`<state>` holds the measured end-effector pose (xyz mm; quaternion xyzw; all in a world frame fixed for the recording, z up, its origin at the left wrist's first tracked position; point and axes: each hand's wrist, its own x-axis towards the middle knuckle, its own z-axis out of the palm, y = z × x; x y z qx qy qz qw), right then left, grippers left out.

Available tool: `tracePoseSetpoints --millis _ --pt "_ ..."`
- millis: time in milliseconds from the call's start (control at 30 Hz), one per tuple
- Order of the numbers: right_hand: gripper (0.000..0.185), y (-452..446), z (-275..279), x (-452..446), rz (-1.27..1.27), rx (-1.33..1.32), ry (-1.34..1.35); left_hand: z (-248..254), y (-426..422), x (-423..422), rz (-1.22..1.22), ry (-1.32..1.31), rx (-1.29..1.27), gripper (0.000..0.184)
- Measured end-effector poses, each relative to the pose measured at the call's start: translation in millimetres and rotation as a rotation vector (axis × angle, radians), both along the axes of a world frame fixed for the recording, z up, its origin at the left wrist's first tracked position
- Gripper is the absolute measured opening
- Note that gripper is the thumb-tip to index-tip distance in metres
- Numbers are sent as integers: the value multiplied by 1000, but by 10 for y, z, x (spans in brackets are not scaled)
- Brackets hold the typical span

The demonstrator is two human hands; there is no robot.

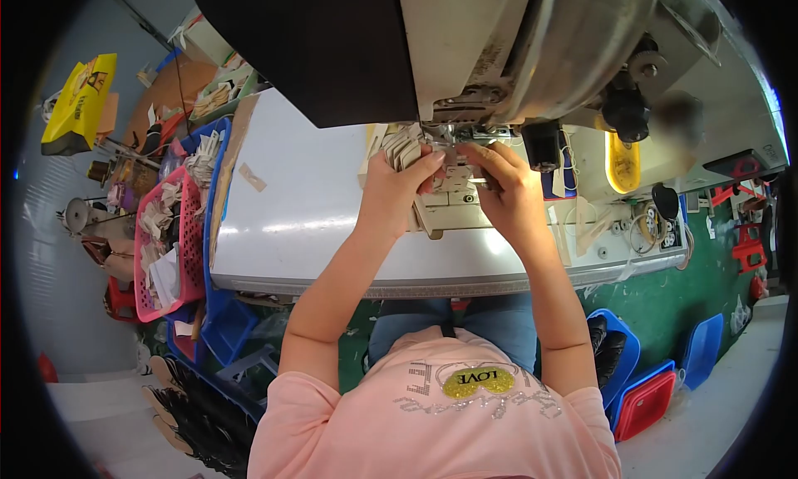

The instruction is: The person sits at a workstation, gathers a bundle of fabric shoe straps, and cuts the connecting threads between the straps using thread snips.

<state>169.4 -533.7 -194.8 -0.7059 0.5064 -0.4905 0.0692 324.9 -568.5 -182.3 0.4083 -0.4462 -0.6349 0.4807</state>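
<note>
In our left hand (391, 184) we hold a fanned bundle of cream pieces (402, 149), the fingers closed around it just left of the needle area of the sewing machine (465, 42). Our right hand (511, 188) is on the other side, its fingers bent and close together beside the presser area; we cannot tell whether they pinch a piece or only rest there.

The bundle is above the near edge of the machine bed, over the worktop (291, 188). We judge the work to be partway through, with several pieces in hand at once, but we cannot tell which of them are done or how many are left. At far left, the pink basket (194, 250) holds many pale pieces (158, 221), and nothing visible shows whether those are finished. A small scrap (252, 178) lies on the worktop, well apart from both hands.
</note>
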Motion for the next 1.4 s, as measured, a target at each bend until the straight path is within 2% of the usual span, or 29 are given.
tracePoseSetpoints --millis 200,367,433,533,700,1000,1100,1200,1333,1400 --pt "44 1 -2 -5 11 6 14 -33 -205 34 -74 -34 -74 7" --pt "44 100 -93 117 51 69 -123 -139 41 15 -31 180 -20 21" --pt "37 132 -170 240 132 76 -170 -183 178 -21 10 232 23 30" --pt "33 182 -207 427 96 -7 -138 -218 304 -99 103 264 46 41" --pt "27 221 -313 517 -44 -128 13 -283 344 -134 147 222 13 40" --pt "27 267 -276 500 -94 -166 156 -357 308 -183 151 177 -1 41" --pt "26 247 -303 499 -98 -236 153 -325 322 -225 166 195 -37 41" --pt "26 210 -359 472 -52 -194 73 -357 323 -229 151 208 -17 42" --pt "29 219 -362 444 -28 -184 109 -447 309 -211 142 184 -16 41" --pt "28 216 -398 470 -42 -190 81 -381 345 -220 160 260 25 41"
